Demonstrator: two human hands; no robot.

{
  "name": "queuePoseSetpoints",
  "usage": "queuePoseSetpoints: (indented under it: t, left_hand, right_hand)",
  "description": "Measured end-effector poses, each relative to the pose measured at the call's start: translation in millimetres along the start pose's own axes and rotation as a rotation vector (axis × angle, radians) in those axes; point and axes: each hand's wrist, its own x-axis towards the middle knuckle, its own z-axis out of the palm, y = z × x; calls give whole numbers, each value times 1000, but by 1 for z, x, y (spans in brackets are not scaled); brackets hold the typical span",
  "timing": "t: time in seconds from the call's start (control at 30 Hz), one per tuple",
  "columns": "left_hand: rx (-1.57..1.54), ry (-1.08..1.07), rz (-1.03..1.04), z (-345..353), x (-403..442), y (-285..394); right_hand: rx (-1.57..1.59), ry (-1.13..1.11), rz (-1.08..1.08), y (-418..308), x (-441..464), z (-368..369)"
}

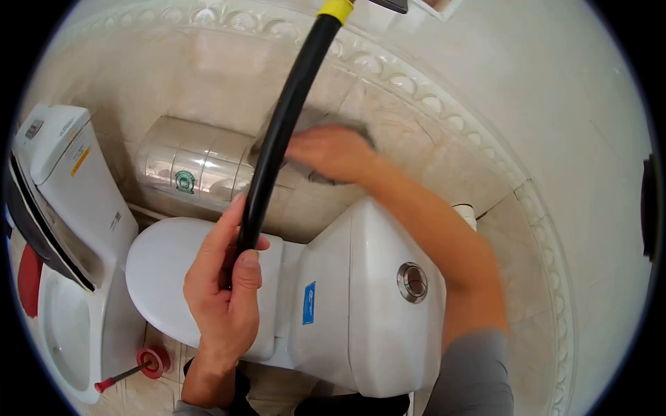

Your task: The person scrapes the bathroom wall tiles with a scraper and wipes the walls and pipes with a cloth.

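Note:
My left hand [225, 288] is closed around the lower end of a black pole [281, 132] in front of the white toilet [326, 277]. The pole slants up to a yellow collar [336, 10] at the top of the view. Beyond the pole, my right hand [336, 152] grips a grey cloth [316, 118] against the beige tiled wall. Motion smears this hand and the cloth, and its fingertips are partly hidden. My right forearm reaches over the toilet's tank, which has a round flush button [413, 282].
A shiny metal cylinder [194, 156] with a green sticker sits by the wall. At the left stands a second white toilet [90, 173] with dark and red items on it. A red plunger-like thing [154, 360] with a dark rod is on the floor.

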Motion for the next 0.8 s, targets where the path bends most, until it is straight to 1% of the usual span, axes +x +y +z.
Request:
queuePoseSetpoints:
  t: [0.07, 0.1, 0.17, 0.2, 0.27, 0.33, 0.4, 0.47, 0.5, 0.53, 0.57, 0.6, 0.67, 0.7, 0.77, 0.8]
  left_hand:
    - [-21, 13, -8, -1, 2, 3]
    - [-17, 40, 2, -3, 1, 5]
    - [-6, 88, 30, -9, 3, 9]
    - [-9, 89, 34, -12, 4, 11]
    - [-69, 130, -2, -20, 6, 11]
    - [-93, 145, -8, -25, 9, 11]
    - [-115, 142, -2, -23, 10, 12]
    - [-115, 138, -34, -21, 9, 13]
    - [-108, 127, -18, -18, 9, 12]
    - [-119, 118, -5, -16, 9, 13]
    - [-132, 127, -43, -15, 7, 15]
    - [-144, 130, -89, -14, 5, 16]
    - [-128, 108, -63, -12, 5, 13]
    - [-133, 106, -61, -12, 5, 12]
    - [-118, 106, -64, -10, 5, 10]
    - [-120, 104, -61, -10, 3, 8]
  right_hand:
    - [197, -104, -121, -10, -14, 27]
    - [192, -110, -112, -8, -20, 22]
    - [122, -336, -206, 6, -34, 5]
    - [117, -336, -207, 13, -37, -8]
    - [-68, -270, -36, 32, -33, -40]
    - [-236, -462, 423, 48, -10, -87]
    - [-460, 73, 312, 67, -9, -108]
    - [-482, 506, 420, 77, 13, -95]
    - [-493, 557, 546, 66, 29, -85]
    - [-464, 599, 559, 53, 43, -72]
    - [-402, 516, 464, 47, 50, -64]
    - [-407, 310, 343, 40, 53, -66]
    - [-304, 161, 213, 57, 41, -68]
    - [-313, 163, 228, 64, 32, -80]
    - [-245, 83, 762, 82, -2, -120]
    - [-340, 345, 805, 97, -34, -126]
